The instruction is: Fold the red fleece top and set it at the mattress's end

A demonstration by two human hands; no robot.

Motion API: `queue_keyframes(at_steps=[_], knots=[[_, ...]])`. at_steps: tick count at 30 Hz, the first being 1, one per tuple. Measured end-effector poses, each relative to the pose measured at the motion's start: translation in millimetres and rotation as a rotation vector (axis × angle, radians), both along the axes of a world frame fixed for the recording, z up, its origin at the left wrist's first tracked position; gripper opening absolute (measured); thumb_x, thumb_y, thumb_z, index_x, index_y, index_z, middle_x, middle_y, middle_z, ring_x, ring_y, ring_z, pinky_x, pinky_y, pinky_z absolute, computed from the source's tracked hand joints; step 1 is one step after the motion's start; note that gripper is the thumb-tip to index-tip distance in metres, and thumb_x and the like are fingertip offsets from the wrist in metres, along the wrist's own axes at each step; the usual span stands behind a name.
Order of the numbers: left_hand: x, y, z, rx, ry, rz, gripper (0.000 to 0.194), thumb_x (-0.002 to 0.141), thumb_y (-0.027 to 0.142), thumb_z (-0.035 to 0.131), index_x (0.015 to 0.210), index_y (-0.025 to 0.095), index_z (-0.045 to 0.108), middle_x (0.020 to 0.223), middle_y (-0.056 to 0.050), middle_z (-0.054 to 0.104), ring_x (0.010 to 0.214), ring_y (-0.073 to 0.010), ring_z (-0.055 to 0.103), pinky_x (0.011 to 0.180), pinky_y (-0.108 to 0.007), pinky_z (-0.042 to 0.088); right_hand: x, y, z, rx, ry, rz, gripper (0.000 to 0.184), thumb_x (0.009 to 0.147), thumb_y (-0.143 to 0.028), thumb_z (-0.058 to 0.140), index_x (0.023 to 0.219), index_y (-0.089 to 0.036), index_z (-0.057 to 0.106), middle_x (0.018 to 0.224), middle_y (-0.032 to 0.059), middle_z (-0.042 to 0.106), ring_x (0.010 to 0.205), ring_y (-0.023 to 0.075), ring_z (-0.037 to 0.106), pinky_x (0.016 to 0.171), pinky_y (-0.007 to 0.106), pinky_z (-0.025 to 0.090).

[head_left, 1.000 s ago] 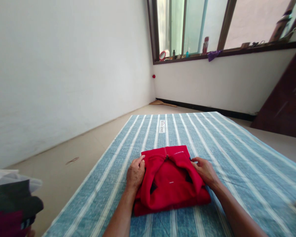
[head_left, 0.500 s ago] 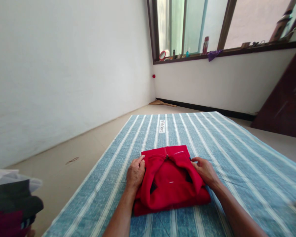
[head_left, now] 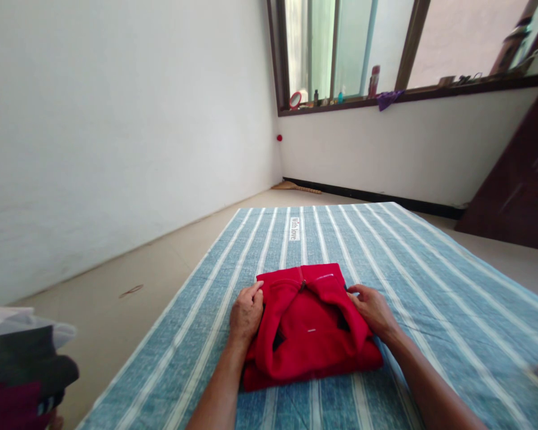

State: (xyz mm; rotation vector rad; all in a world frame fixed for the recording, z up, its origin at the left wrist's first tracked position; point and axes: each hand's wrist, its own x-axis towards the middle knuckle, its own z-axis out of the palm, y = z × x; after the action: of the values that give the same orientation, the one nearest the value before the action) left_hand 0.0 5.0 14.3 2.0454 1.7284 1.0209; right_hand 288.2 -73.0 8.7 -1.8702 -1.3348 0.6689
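A red jacket [head_left: 311, 313], folded into a compact bundle, lies on a blue-and-white striped cloth [head_left: 215, 334]. Its collar and a small zip pull face up, and dark lining shows at the openings. My left hand [head_left: 246, 313] grips the bundle's left edge, thumb and fingers closed on the fabric. On the opposite side my right hand [head_left: 374, 312] pinches the right edge near the collar. Parts of the fingertips of both hands are hidden by the cloth of the jacket.
A stack of dark and purple clothes [head_left: 22, 370] is at the lower left. A broom [head_left: 296, 188] lies on the floor by the far corner. Bottles and a round mirror [head_left: 295, 100] stand on the windowsill. A dark door [head_left: 515, 179] is at the right.
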Motion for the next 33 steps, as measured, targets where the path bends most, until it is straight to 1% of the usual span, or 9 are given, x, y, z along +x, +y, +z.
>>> queue_keyframes(at_steps=[6,13,21,25,30,33], knots=[[0.1,-0.9,1.5,-0.015,0.005,-0.002,0.037,0.083,0.024,0.041,0.106,0.015,0.069,0.110,-0.011,0.069,0.104,-0.0202,0.063,0.096,-0.034,0.047,-0.1,-0.3,1.2,0.001,-0.001,-0.003,0.046,0.072,-0.051,0.045,0.087,-0.014,0.069,0.056,0.0025,0.056,0.058,0.0182,0.051,0.056,0.028,0.033],[-0.4,-1.2,1.4,-0.006,-0.004,-0.005,0.035,0.083,0.023,0.042,0.104,0.018,0.069,0.109,-0.009,0.070,0.103,-0.0195,0.064,0.096,-0.034,0.047,0.9,0.0,-2.0,0.010,-0.003,-0.001,0.043,0.075,-0.048,0.047,0.088,-0.014,0.069,0.056,0.0026,0.057,0.058,0.0178,0.052,0.055,0.027,0.033],[0.0,-0.3,0.3,-0.005,0.001,-0.004,0.035,0.083,0.024,0.042,0.104,0.017,0.069,0.109,-0.009,0.069,0.102,-0.0203,0.064,0.095,-0.035,0.047,1.4,0.6,-3.4,0.014,-0.005,0.002,0.041,0.076,-0.047,0.048,0.088,-0.014,0.070,0.056,0.0025,0.058,0.057,0.0177,0.053,0.054,0.027,0.034],[1.2,-0.2,0.5,-0.013,0.002,0.002,0.037,0.083,0.024,0.041,0.105,0.015,0.069,0.109,-0.011,0.069,0.103,-0.0214,0.064,0.095,-0.035,0.047,1.5,0.8,-3.9,0.018,-0.008,0.002,0.042,0.076,-0.048,0.047,0.088,-0.014,0.070,0.056,0.0024,0.058,0.057,0.0177,0.053,0.054,0.027,0.033],[0.7,-0.8,1.3,-0.011,0.000,0.002,0.036,0.083,0.024,0.041,0.104,0.017,0.069,0.109,-0.009,0.070,0.102,-0.0201,0.064,0.095,-0.034,0.048,1.7,0.5,-4.0,0.020,-0.009,0.004,0.043,0.076,-0.049,0.047,0.088,-0.014,0.070,0.055,0.0020,0.057,0.056,0.0174,0.052,0.054,0.027,0.033],[0.0,-1.1,1.4,-0.006,-0.003,-0.004,0.036,0.083,0.025,0.041,0.103,0.017,0.070,0.108,-0.009,0.070,0.102,-0.0202,0.064,0.095,-0.034,0.048,1.7,0.5,-3.9,0.018,-0.009,0.006,0.045,0.076,-0.049,0.046,0.088,-0.013,0.070,0.055,0.0021,0.057,0.056,0.0175,0.053,0.054,0.027,0.033]])
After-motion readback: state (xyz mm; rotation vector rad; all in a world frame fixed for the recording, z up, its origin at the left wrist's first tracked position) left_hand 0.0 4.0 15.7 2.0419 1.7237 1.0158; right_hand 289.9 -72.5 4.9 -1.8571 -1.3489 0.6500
